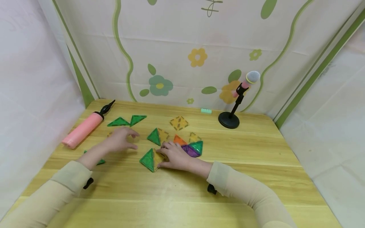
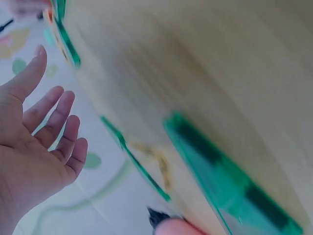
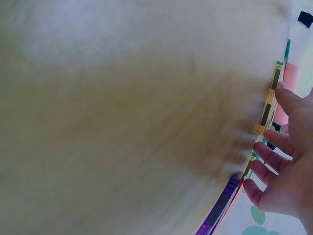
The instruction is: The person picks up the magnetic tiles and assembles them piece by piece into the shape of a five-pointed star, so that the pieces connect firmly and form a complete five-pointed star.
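My left hand (image 1: 121, 139) hovers above the table with fingers spread and loosely bent, holding nothing. Beneath it, a yellow tile (image 1: 109, 134) is mostly hidden. My right hand (image 1: 175, 155) rests at a yellow triangular magnetic tile (image 1: 158, 158); thumb and index finger touch its edges. That tile lies flat against a green triangular tile (image 1: 147, 160). Just behind is another joined pair, a green triangle (image 1: 154, 136) and a yellow triangle (image 1: 163, 135). Beside the right hand lie orange (image 1: 179, 140), purple (image 1: 191, 151), green (image 1: 197, 146) and yellow (image 1: 195, 137) tiles.
Two green triangles (image 1: 118, 122) lie at the back left, and another green tile (image 1: 100, 161) is under the left forearm. A pink pump (image 1: 84, 129) lies far left. Yellow tiles (image 1: 179, 123), a teal brick (image 1: 206, 111) and a microphone on a stand (image 1: 229, 119) are behind.
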Tool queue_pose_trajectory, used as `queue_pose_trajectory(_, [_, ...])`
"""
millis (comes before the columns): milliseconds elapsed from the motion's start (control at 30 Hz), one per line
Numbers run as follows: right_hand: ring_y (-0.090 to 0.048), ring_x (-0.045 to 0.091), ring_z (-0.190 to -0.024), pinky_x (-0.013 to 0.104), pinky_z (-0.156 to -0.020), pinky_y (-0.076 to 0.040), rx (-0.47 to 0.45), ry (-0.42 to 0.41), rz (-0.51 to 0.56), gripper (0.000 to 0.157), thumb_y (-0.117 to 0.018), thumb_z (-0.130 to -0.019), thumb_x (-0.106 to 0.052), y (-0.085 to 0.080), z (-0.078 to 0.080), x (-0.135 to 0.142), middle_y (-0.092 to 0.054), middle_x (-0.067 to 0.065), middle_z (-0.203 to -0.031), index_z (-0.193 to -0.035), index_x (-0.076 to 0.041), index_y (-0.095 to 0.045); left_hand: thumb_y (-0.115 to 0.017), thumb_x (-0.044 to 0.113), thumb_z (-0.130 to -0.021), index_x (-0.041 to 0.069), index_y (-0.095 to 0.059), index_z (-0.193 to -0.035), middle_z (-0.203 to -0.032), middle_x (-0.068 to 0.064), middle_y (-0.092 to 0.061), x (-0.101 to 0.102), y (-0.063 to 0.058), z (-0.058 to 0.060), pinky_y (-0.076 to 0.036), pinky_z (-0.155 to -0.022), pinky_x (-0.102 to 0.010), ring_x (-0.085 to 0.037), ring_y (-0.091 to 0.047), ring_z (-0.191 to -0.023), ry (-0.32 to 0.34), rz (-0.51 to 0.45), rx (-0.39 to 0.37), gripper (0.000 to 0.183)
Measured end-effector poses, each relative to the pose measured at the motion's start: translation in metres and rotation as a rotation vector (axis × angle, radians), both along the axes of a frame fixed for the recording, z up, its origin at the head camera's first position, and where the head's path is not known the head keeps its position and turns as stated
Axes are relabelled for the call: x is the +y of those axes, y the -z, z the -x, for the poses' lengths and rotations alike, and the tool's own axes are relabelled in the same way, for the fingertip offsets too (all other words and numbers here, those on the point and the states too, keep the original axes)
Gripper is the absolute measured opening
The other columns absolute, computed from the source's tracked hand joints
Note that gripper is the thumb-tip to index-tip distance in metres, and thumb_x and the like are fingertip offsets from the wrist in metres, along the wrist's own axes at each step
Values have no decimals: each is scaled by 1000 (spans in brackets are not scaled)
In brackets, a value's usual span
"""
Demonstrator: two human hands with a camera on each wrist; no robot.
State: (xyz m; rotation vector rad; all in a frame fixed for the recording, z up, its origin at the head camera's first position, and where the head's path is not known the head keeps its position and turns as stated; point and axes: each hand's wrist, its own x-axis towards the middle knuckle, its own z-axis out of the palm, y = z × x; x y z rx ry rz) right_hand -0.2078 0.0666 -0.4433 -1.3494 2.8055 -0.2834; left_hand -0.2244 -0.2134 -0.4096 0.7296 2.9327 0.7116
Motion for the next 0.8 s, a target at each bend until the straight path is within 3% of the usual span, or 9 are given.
queue_pose_trajectory(267, [-43,15,-109,31,-85,-36,-4,-12,7,64,-60,-82,-61,1,0,1,-52,-2,-121,-132,-21,-57,-80,22,-74,2,-62,-121,-111,-16,-65,-42,-7,10,-31,-94,-60,-39,-49,-109,-11,60,34,54])
queue_pose_trajectory(400, [-43,15,-110,32,-86,-37,-5,-25,7,64,-60,-83,-61,1,0,2,-52,-2,-122,-132,-21,-56,-79,21,-76,3,-60,-125,-122,-20,-59,-60,-8,15,-26,-97,-66,-47,-40,-119,-35,94,-4,56])
queue_pose_trajectory(600, [-43,15,-111,35,-90,-37,-16,-42,7,64,-60,-83,-60,0,1,3,-52,-2,-123,-133,-21,-55,-78,16,-77,1,-58,-126,-126,-27,-54,-84,0,21,-30,-99,-63,-51,-38,-120,-29,115,-26,55])
queue_pose_trajectory(800, [-43,15,-115,35,-92,-37,-30,-46,1,64,-60,-83,-60,-1,3,4,-52,-2,-124,-134,-22,-55,-78,17,-77,1,-62,-122,-117,-23,-59,-92,5,27,-38,-94,-57,-45,-48,-111,-9,133,-14,51])
